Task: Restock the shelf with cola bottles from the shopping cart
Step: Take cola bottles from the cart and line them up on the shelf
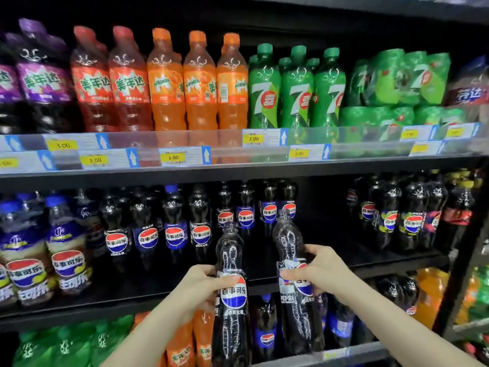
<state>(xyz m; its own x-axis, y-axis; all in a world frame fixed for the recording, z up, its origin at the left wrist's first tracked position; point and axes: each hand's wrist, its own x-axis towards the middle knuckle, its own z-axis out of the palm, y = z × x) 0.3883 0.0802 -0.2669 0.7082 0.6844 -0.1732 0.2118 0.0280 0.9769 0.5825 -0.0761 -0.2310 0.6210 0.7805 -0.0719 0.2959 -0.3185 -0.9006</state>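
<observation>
My left hand (203, 284) grips one cola bottle (232, 295), my right hand (317, 274) another (296, 282), both upright before the middle shelf's front edge (383, 268); I'd slide them straight into the gap.

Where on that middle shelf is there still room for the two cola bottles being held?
The bare gap lies on the middle shelf, between the blue-label cola rows and the dark bottles at right. Left of it, bottles stand packed. The left hand and right hand each hold a bottle before it.
</observation>
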